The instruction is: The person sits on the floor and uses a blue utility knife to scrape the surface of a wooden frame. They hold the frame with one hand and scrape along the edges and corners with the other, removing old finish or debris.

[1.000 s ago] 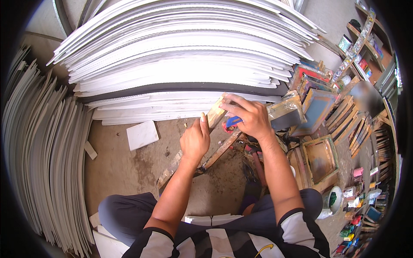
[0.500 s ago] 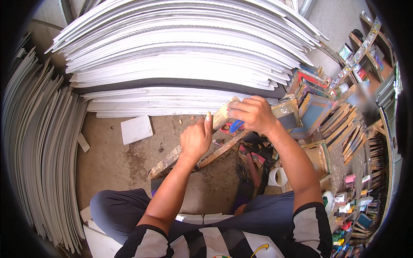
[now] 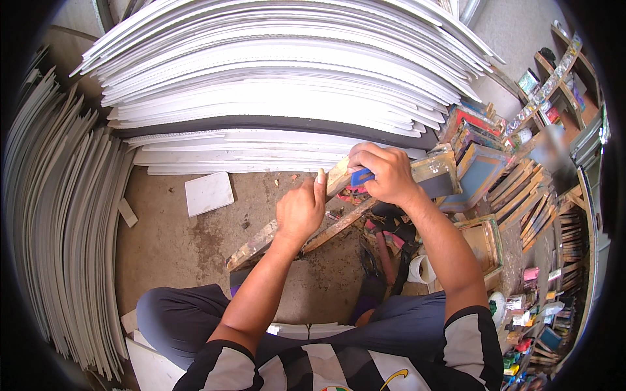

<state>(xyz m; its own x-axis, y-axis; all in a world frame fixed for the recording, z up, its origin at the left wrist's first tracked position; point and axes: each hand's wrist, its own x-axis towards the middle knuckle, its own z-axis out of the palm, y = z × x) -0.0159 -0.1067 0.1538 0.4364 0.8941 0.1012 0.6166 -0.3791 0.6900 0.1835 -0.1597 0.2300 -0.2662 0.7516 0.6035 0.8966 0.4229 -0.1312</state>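
Note:
A worn, paint-stained wooden frame [image 3: 251, 245] is held up at a slant above the floor, one long bar running from lower left to upper right. My left hand [image 3: 300, 208] is wrapped round this bar, thumb lying along its top. At the bar's upper end, my right hand [image 3: 385, 173] is closed with curled fingers. A flat blue piece [image 3: 362, 176] sticks out from under the right fingers; its kind is mostly hidden by the hand. The second bar [image 3: 342, 225] of the frame shows below, between my forearms.
White sheets [image 3: 274, 85] are stacked ahead, grey sheets [image 3: 59, 228] at left. A white square piece [image 3: 208, 194] lies on the floor. Right are printing frames [image 3: 481, 173], wooden sticks [image 3: 521, 195], a white cup [image 3: 422, 268], paint containers [image 3: 518, 302] and a dark heap with a hammer-like handle [image 3: 385, 257].
My right hand has tilted and shifted slightly down along the bar's upper end. The blue piece now shows higher, against the fingers. My left hand keeps its grip.

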